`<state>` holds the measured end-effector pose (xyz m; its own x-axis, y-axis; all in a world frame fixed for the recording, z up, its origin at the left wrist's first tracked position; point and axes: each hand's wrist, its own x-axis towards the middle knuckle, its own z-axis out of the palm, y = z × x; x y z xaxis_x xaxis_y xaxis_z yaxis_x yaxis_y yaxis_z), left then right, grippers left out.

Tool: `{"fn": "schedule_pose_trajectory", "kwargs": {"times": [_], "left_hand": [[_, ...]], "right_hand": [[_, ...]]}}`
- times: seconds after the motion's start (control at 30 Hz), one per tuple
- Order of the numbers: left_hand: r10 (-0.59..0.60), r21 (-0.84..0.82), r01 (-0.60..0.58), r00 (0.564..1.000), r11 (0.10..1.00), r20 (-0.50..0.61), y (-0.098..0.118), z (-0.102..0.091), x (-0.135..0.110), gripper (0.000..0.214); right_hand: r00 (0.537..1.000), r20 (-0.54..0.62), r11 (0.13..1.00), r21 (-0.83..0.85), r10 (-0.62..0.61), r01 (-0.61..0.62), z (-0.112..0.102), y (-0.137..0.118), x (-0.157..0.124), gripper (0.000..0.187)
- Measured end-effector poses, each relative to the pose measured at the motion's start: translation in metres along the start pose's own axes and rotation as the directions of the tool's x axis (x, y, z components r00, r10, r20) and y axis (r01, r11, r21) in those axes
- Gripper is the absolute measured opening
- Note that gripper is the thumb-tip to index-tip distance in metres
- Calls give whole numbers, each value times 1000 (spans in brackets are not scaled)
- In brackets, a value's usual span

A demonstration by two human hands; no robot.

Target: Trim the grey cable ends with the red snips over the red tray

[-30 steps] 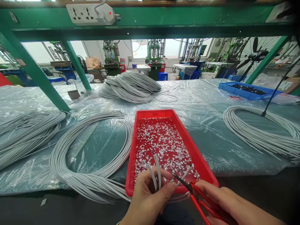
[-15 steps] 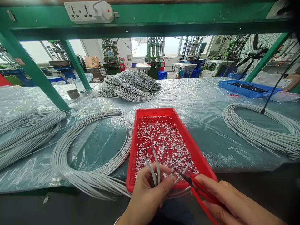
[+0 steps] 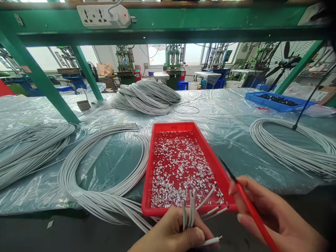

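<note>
My left hand (image 3: pixel 178 229) is closed around several grey cables (image 3: pixel 191 210) over the near edge of the red tray (image 3: pixel 146 196). Some cable ends point up between thumb and fingers; others stick out to the right, with dark or pinkish tips. My right hand (image 3: pixel 265 210), at the tray's right side, grips red-handled snips (image 3: pixel 248 201), seen edge-on. Their thin dark tip points up and left, apart from the cables. Many small shiny silvery scraps (image 3: pixel 181 164) lie scattered over the tray floor.
Coils of grey cable lie left (image 3: pixel 70 175) and right (image 3: pixel 294 147) of the tray, and a large heap (image 3: pixel 147 96) behind it. A blue tray (image 3: pixel 278 101) with black parts sits back right. A green frame (image 3: pixel 49 85) and power strip (image 3: pixel 105 16) stand before me.
The snips have moved away from the cables to the right, and turned edge-on. My left hand has lowered and shifted right, with the cable ends now spread differently.
</note>
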<state>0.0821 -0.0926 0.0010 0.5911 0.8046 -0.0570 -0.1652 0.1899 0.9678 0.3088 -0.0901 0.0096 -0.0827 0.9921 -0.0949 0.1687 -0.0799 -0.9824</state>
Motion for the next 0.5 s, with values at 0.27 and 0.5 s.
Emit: {"fn": "schedule_pose_trajectory", "kwargs": {"times": [0.27, 0.5], "left_hand": [[-13, 56, 14, 1000, 998, -15, -13, 2, 6, 46], [-77, -212, -15, 905, 977, -417, -1, 14, 5, 46]], "right_hand": [[928, 289, 965, 177, -237, 191, 44, -49, 28, 20], [957, 265, 973, 224, -115, 55, 37, -48, 32, 34]]}}
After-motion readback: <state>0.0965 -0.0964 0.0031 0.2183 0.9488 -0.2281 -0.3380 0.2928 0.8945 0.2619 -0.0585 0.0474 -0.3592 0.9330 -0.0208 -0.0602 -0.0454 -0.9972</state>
